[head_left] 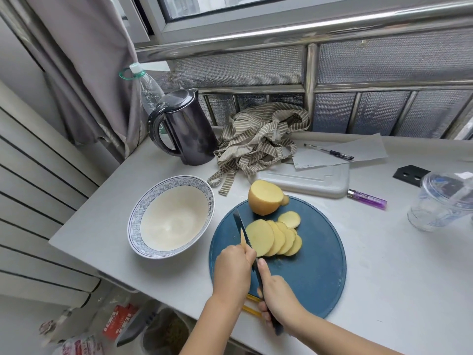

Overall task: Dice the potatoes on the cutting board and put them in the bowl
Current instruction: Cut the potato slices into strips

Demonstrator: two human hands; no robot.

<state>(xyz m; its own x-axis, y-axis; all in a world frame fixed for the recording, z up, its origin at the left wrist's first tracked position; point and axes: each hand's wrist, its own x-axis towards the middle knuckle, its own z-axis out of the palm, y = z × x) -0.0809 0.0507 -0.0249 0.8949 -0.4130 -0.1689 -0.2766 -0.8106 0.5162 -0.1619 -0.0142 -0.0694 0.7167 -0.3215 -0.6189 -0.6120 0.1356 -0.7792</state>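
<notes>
Left of the cutting board (320, 265), bowl (163, 181) sat on the counter. Left hand (234, 265), fingers curled, steadied the fanned potato slices (273, 239) on the board, knife (243, 226) against its knuckles. Right hand (277, 295) gripped the handle (forefinger along the spine). Potato half (265, 197) rested at the board's far edge

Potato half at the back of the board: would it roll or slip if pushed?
The potato half seems to rest on its rounded side, cut face tilted up, so a push would probably rock it. It looks peeled, so likely slippery on the smooth cutting board. Being a solid chunk, it should feel firm.
</notes>
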